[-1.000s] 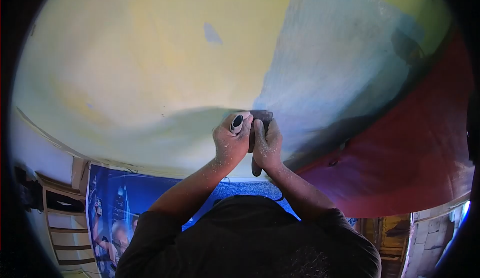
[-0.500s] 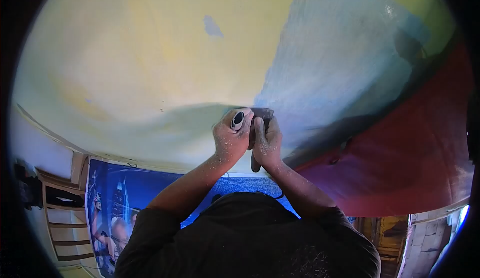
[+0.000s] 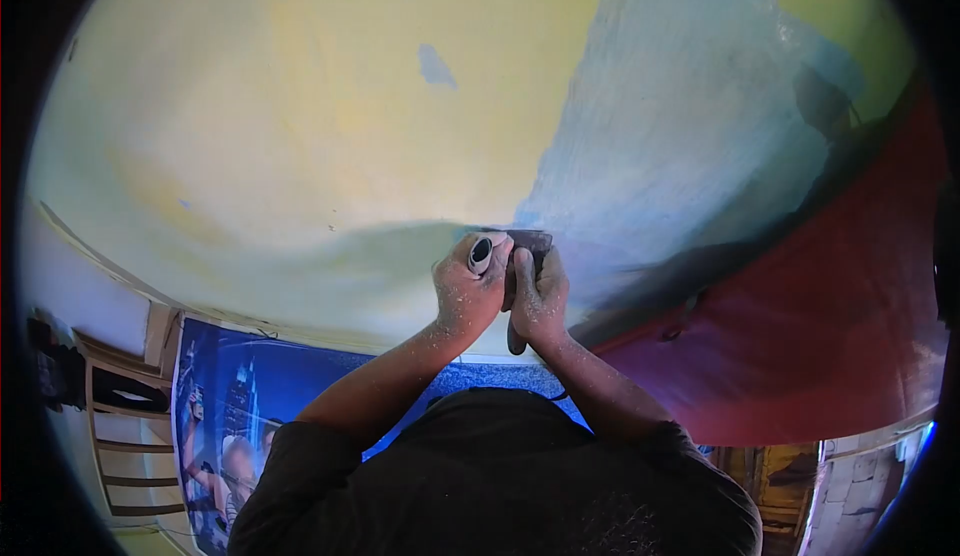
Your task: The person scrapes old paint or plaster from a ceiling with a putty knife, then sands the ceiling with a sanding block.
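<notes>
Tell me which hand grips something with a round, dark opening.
The left hand: the opening with its pale rim shows in that fist; the right hand shows none.

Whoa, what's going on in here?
Someone in a dark cloth shirt is working at a big painted surface, pale yellow with a blue-grey patch. Their right hand grips a dark, flat-ended tool. Close beside it, their left hand is closed around a pale, round thing with a dark, hollow end; the rest is hidden. The tool's top edge is right by the surface, but I can't tell if they touch.
</notes>
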Available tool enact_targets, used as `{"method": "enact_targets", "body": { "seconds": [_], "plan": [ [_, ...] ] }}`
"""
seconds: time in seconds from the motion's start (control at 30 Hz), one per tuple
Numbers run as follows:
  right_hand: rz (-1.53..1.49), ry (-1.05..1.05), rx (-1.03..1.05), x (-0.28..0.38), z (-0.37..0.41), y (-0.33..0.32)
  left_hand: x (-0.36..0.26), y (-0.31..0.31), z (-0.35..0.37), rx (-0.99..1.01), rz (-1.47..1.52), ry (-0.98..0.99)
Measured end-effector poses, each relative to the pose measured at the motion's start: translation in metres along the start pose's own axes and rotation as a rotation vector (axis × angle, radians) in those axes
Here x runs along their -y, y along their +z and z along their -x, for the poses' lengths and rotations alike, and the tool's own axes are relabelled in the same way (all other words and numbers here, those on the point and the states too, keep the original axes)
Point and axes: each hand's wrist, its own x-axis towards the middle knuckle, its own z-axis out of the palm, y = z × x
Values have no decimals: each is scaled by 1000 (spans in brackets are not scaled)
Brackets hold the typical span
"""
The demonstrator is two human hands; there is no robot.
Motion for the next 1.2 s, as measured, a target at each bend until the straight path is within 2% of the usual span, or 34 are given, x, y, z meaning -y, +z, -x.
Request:
{"method": "enact_targets", "body": {
  "seconds": [0.03,0.2,0.3,0.43,0.63,0.87,1.0,1.2],
  "plan": [
    [4,-11,4,5,0,0,-5,-2,-2,-15,-34,80],
    [-95,11,-4,-1,2,1,-13,-4,-5,-11,-52,17],
    [0,57,-26,-7,2,-2,-6,1,2,-23,-52,12],
    [-72,-11,5,3,1,0,-18,-3,-4,-32,-50,35],
    [-14,18,-40,-3,0,1,-4,0,4,-17,7,2],
    [-9,-124,-38,10,-3,6,-16,-5,-3,-20,-2,22],
    [56,-6,-30,0,0,0,-2,1,-1,-10,3,-4],
    [-26,5,-35,9,-1,1,-17,-4,-3,-18,14,54]
  ]
}}
